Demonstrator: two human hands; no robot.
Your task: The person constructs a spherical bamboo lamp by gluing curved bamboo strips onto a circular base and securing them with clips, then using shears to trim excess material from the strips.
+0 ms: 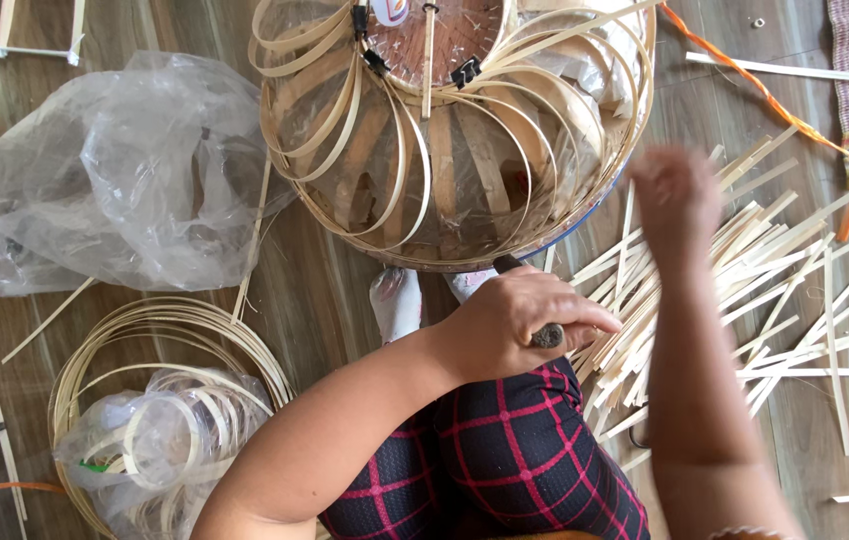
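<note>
bamboo strips (pixel 744 270) beside half-woven basket (pixel 444 130)

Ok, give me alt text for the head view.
Seen from above, the left hand grips a dark tool handle beside a half-woven bamboo frame, while the blurred right hand hovers over a pile of bamboo strips on the floor.

Dark, matt handle gripped in left hand (pixel 514 325). Pale matt bamboo strips (pixel 744 270) under right hand (pixel 679 195). Smooth bent-bamboo basket frame (pixel 444 140) ahead of left hand, black metal clips. Glossy clear plastic bag (pixel 134 170) further left. Wood-grain floor (pixel 314 300), slight sheen.
</note>
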